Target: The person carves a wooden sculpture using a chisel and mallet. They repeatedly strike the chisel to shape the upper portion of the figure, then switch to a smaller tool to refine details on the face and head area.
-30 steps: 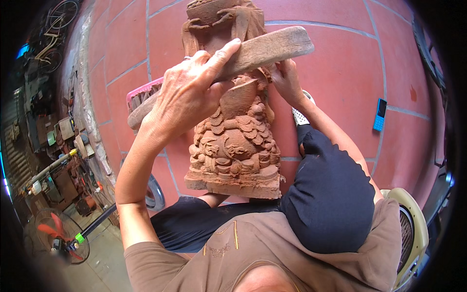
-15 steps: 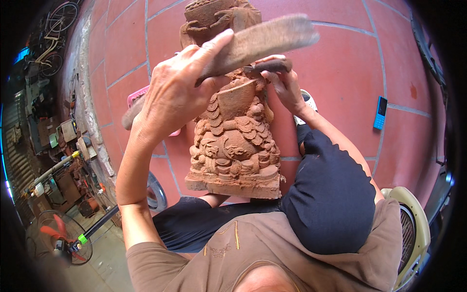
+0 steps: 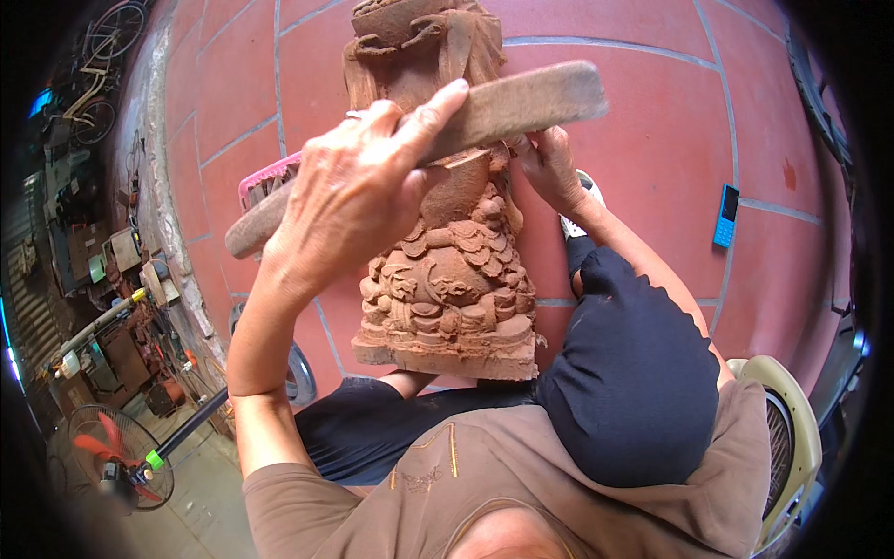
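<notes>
A reddish-brown carved wooden statue (image 3: 456, 279) lies between my legs, its surface covered in coin shapes and rounded lumps. My left hand (image 3: 358, 182) is closed around a long, flat wooden mallet (image 3: 535, 102), which slants across the statue's middle. One mallet end points to the right and the other sticks out at my left wrist. Beside the statue's right edge, my right hand (image 3: 551, 170) is closed with fingers bent on a chisel, now almost wholly hidden behind the mallet. The chisel's tip cannot be seen.
A pink basket (image 3: 270, 177) holding tools stands left of the statue on red floor tiles (image 3: 633, 186). A blue keypad phone (image 3: 727, 216) lies at the right. A fan (image 3: 107, 447), a bicycle (image 3: 98, 74) and clutter line the left side. A pale chair (image 3: 792, 438) is at the lower right.
The mallet has tilted, its right end a little lower, and my left hand has shifted slightly right and down. The dark chisel handle, visible before in my right hand, is now covered.
</notes>
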